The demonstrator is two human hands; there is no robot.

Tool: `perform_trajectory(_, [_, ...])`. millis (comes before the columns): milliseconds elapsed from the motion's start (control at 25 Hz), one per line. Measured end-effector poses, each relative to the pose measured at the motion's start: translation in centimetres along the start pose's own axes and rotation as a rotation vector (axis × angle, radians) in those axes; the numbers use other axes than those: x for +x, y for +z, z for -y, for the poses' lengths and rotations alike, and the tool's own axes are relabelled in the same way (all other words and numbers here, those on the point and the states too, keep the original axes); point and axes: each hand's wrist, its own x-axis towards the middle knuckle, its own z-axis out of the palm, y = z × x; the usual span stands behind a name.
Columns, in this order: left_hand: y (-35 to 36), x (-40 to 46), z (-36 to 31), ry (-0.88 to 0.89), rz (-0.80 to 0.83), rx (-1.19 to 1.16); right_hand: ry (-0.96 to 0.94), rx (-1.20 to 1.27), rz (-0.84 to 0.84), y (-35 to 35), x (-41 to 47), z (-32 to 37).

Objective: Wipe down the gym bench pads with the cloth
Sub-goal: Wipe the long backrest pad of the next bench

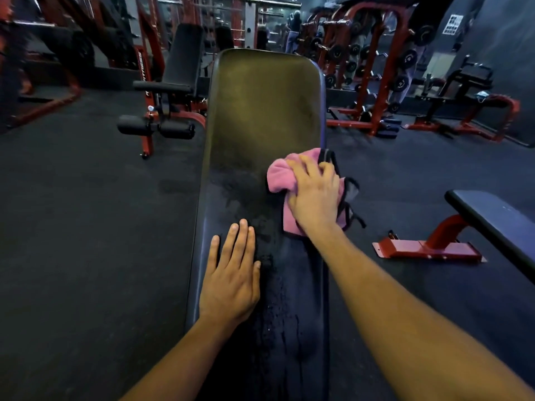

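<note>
On the left, your left hand (231, 273) lies flat on the near left part of the bench (260, 111) pad, fingers straight and together, holding nothing; it looks like a brace. Keep it there, pressing lightly, so your body stays steady while the other arm works.

Just right of those fingers, down the middle of the pad, you can see a speckled, damp-looking patch (246, 195) and a few streaks running toward you. That band probably needs the cloth next, so overlap each pass instead of leaving a strip between them.

Further right, your right hand (314, 192) presses the pink cloth (279, 176) onto the pad at its right edge, about halfway along the bench. The fingers are spread and slightly curled over the bunched fabric, and part of the cloth, with its dark trim, hangs off the side. Gather that loose part under your palm so the whole cloth works and nothing drags. Keep the palm flat and the pressure even, then sweep leftward across the full width to the far edge.

The far half of the pad shows a dull sheen; whether it is clean I cannot tell, so cover it too, and run the cloth round the pad's rolled edges.
</note>
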Motion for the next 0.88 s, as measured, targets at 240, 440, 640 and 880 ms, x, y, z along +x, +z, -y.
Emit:
perform_trajectory(240, [0.7, -0.1, 0.1, 0.013, -0.039, -0.027, -0.112, 0.115, 0.03, 0.1, -16.1, 0.3])
perform_trajectory(440, [0.2, 0.3, -0.1, 0.036, 0.015, 0.041, -0.059, 0.102, 0.023, -0.2, -7.2, -0.5])
perform_trajectory(640, [-0.9, 0.3, -0.6, 0.07, -0.001, -0.027, 0.149, 0.444, -0.108, -2.7, -8.2, -3.1])
perform_trajectory(880, [-0.6, 7.3, -2.0, 0.099, 0.052, 0.013, 0.637, 0.979, 0.037, 2.3, -15.5, -6.5])
